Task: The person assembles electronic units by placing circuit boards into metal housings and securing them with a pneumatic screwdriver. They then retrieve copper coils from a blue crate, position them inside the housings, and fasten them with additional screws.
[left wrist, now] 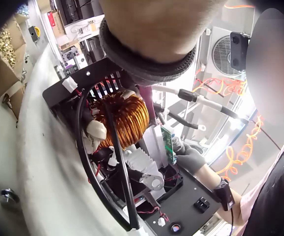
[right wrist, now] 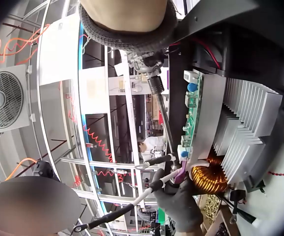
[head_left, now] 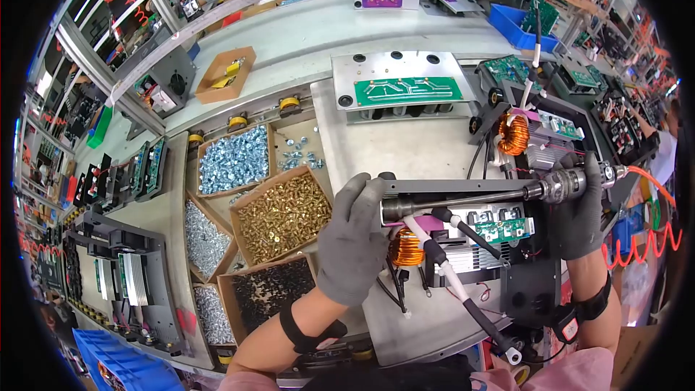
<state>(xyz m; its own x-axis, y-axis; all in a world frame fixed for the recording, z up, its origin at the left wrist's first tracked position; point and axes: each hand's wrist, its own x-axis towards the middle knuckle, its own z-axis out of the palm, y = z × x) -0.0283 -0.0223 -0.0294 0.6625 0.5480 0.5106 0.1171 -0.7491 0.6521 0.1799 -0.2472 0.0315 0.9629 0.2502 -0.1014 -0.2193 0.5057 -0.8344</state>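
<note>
My gloved right hand (head_left: 579,217) grips an air screwdriver (head_left: 565,185) by its body. The tool's long shaft (head_left: 463,201) lies level along a black metal chassis (head_left: 456,187), its socket end close to my left fingers. My gloved left hand (head_left: 353,242) holds the chassis at its left end, with fingers bent over the edge; its thumb is hidden in the head view. Inside the chassis are a copper coil (left wrist: 124,120), a finned heatsink (right wrist: 245,118) and a green circuit board (head_left: 504,229). A white-and-black cable (head_left: 456,275) hangs across the front.
Boxes of gold screws (head_left: 282,213), blue-silver screws (head_left: 235,161) and black screws (head_left: 268,289) stand left. A second chassis unit (head_left: 543,134) sits behind right. A metal plate with a green board (head_left: 407,91) lies at the back. An orange coiled hose (head_left: 644,250) hangs right.
</note>
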